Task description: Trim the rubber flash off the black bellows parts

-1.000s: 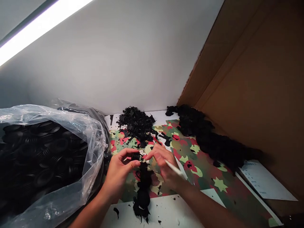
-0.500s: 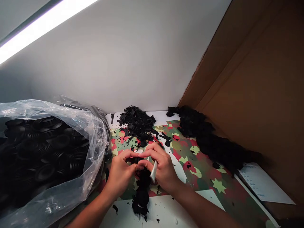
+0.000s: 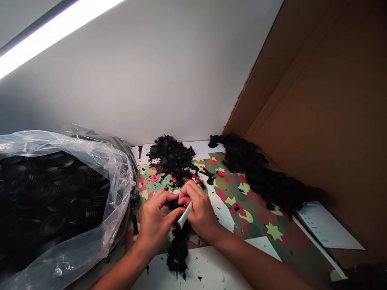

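Note:
My left hand [image 3: 155, 217] is closed in a pinch on a small black rubber-like part [image 3: 173, 204], mostly hidden by the fingers. My right hand [image 3: 199, 209] meets it from the other side, its fingers curled round a slim tool with a white flat end [image 3: 185, 216] that sticks out toward me. The tool's working end is out of sight. Under the hands lies a heap of black round pieces with ragged edges [image 3: 177, 251]. Just beyond the right hand, a red and silver item [image 3: 196, 178] shows in part.
At left stands a clear plastic bag [image 3: 121, 189] of black ribbed round parts [image 3: 72, 183]. Black scraps [image 3: 172, 155] are piled at the back. A long black heap [image 3: 272, 181] runs along the cardboard wall [image 3: 317, 121], near a white printed sheet [image 3: 332, 227]. Patterned paper [image 3: 256, 225] covers the table.
My right hand has turned, so the tool's white end now slants left toward my left thumb. Both hands stay together at the black part. The view has shifted slightly.

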`<state>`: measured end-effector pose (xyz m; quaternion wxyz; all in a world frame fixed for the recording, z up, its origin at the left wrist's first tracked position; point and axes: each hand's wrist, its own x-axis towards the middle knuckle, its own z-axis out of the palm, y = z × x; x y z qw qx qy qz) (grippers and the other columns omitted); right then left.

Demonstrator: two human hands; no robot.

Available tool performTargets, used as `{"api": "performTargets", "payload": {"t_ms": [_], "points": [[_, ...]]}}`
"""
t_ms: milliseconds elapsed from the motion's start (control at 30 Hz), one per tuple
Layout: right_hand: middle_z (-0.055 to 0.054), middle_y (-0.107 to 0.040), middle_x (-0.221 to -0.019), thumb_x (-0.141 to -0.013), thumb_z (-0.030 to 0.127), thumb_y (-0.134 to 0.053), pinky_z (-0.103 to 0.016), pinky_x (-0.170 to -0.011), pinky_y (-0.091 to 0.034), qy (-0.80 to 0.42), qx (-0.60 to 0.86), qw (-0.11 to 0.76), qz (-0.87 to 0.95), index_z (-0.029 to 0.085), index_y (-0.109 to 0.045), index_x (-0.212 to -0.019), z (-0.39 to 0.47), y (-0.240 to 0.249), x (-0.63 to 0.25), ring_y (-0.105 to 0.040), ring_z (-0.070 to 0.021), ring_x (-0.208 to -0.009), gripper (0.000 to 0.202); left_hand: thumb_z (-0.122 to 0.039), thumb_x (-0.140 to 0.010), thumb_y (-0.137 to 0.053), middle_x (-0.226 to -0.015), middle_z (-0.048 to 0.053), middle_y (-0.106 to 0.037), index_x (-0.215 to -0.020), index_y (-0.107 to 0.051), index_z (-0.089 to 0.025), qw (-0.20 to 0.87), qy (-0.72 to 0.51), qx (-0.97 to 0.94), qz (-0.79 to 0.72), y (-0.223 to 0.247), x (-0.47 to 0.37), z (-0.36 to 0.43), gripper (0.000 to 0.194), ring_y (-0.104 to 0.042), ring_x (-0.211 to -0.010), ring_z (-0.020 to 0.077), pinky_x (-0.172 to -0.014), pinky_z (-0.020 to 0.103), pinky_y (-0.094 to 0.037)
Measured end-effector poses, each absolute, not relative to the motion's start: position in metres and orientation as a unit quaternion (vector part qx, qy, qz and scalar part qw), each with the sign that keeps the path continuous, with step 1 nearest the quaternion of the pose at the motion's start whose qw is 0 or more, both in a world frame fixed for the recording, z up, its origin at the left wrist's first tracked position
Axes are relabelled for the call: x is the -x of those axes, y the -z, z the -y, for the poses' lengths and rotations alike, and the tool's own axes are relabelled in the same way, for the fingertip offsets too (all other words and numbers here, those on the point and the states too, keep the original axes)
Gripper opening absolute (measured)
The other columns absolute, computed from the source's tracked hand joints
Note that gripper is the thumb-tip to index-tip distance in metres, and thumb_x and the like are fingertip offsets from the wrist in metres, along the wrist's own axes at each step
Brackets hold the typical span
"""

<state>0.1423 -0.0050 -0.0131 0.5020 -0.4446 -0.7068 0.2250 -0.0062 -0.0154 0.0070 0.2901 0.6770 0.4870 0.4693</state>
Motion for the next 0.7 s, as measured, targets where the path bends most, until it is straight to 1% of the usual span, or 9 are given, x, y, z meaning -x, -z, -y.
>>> {"api": "performTargets", "payload": {"t_ms": [67,133,233,300,400,500,567,633,700], "points": [[0.0,-0.054,-0.075,-0.073,0.004,-0.044,-0.027,-0.061,-0.042,-0.282,0.449,0.508,0.679,0.024,-0.044,-0.072,0.006,0.013,-0.141,-0.052,-0.0168,-0.068,0.02,-0.018,-0.073,-0.08,-0.079,0.002,-0.074,-0.081,-0.077,-0.022,0.275,-0.492,-0.677,-0.473,-0.006,0.006,0.015,0.01,-0.068,-0.072,0.0176,-0.066,0.026,-0.054],[0.001,-0.051,-0.072,-0.072,0.008,-0.042,-0.027,-0.059,-0.041,-0.333,0.452,0.515,0.648,0.024,-0.042,-0.073,0.007,0.012,-0.14,-0.05,-0.0164,-0.065,0.017,-0.02,-0.075,-0.08,-0.081,0.003,-0.074,-0.079,-0.077,-0.022,0.263,-0.504,-0.679,-0.465,-0.006,0.005,0.014,0.006,-0.069,-0.075,0.0179,-0.067,0.026,-0.054],[0.003,-0.046,-0.066,-0.08,0.016,-0.041,-0.027,-0.057,-0.037,-0.385,0.478,0.513,0.601,0.025,-0.039,-0.072,0.009,0.01,-0.136,-0.045,-0.0159,-0.061,0.011,-0.021,-0.077,-0.08,-0.08,0.003,-0.074,-0.076,-0.076,-0.022,0.254,-0.513,-0.68,-0.459,-0.006,0.003,0.014,0.004,-0.07,-0.076,0.0179,-0.067,0.026,-0.055],[0.004,-0.044,-0.064,-0.086,0.025,-0.042,-0.027,-0.056,-0.034,-0.403,0.498,0.514,0.571,0.025,-0.039,-0.071,0.007,0.011,-0.135,-0.042,-0.0155,-0.06,0.015,-0.02,-0.078,-0.08,-0.081,0.003,-0.074,-0.075,-0.077,-0.022,0.252,-0.52,-0.678,-0.454,-0.007,0.001,0.016,0.005,-0.071,-0.077,0.0183,-0.069,0.026,-0.056],[0.004,-0.04,-0.064,-0.09,0.04,-0.042,-0.026,-0.055,-0.032,-0.407,0.534,0.537,0.511,0.025,-0.039,-0.071,-0.003,0.016,-0.142,-0.038,-0.0148,-0.059,0.024,-0.019,-0.078,-0.08,-0.081,0.003,-0.075,-0.073,-0.077,-0.023,0.264,-0.53,-0.677,-0.437,-0.007,-0.001,0.021,0.007,-0.072,-0.077,0.0182,-0.071,0.027,-0.057],[0.006,-0.034,-0.06,-0.09,0.048,-0.041,-0.025,-0.052,-0.03,-0.413,0.552,0.546,0.476,0.025,-0.039,-0.07,-0.019,0.023,-0.158,-0.033,-0.0139,-0.055,0.031,-0.022,-0.076,-0.083,-0.086,0.004,-0.078,-0.075,-0.077,-0.023,0.324,-0.551,-0.648,-0.414,-0.009,0.0,0.024,0.006,-0.074,-0.084,0.0194,-0.078,0.028,-0.058],[0.006,-0.038,-0.057,-0.086,0.048,-0.049,-0.025,-0.052,-0.032,-0.419,0.547,0.536,0.488,0.024,-0.044,-0.069,-0.027,0.025,-0.168,-0.035,-0.0137,-0.054,0.03,-0.024,-0.074,-0.084,-0.092,0.005,-0.079,-0.083,-0.078,-0.024,0.386,-0.552,-0.612,-0.414,-0.009,0.002,0.023,0.011,-0.075,-0.09,0.021,-0.081,0.029,-0.059],[0.004,-0.049,-0.061,-0.079,0.042,-0.061,-0.026,-0.055,-0.035,-0.419,0.541,0.527,0.504,0.023,-0.052,-0.07,-0.031,0.024,-0.175,-0.041,-0.0142,-0.057,0.023,-0.026,-0.074,-0.084,-0.097,0.006,-0.079,-0.091,-0.079,-0.023,0.434,-0.532,-0.581,-0.437,-0.009,0.004,0.02,0.019,-0.074,-0.093,0.0217,-0.08,0.028,-0.06],[0.002,-0.059,-0.069,-0.076,0.036,-0.065,-0.027,-0.06,-0.04,-0.404,0.541,0.516,0.527,0.022,-0.059,-0.073,-0.029,0.019,-0.178,-0.049,-0.0152,-0.06,0.015,-0.028,-0.074,-0.082,-0.101,0.008,-0.079,-0.095,-0.078,-0.022,0.454,-0.506,-0.564,-0.47,-0.008,0.007,0.016,0.022,-0.074,-0.093,0.0212,-0.077,0.027,-0.059]]}}
